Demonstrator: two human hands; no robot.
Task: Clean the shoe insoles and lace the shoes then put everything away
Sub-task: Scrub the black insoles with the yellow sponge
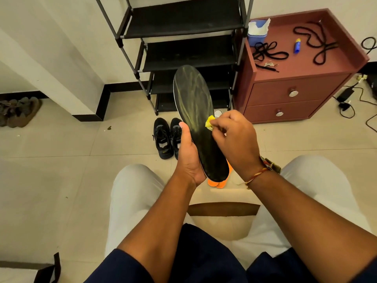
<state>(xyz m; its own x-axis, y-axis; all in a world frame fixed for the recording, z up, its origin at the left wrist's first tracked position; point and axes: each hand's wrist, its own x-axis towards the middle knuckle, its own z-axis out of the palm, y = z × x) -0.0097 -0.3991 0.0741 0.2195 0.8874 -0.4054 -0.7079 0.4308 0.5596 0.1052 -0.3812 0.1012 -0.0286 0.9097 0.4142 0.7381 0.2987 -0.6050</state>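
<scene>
Rack [183, 21]: black metal frame, dark fabric shelves; reddish cabinet [295, 94] beside it carries coiled black laces [269, 53]. Black shoes [166, 137], paired on tiled floor. Insole [195, 111]: long, dark, yellow-streaked, gripped by left hand [188, 154]; right hand [234, 137] pinches crumpled yellow cloth [210, 123] against it.

A blue tissue box [257, 34] is being kept on a maroon cabinet [285, 94], up and right of the fingers [222, 124]. A black charger [345, 94] is being left on the floor far right of them, brown footwear [19, 112] far left.

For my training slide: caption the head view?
Left hand holds a dark insole while right hand rubs it with a yellow cloth.
</scene>
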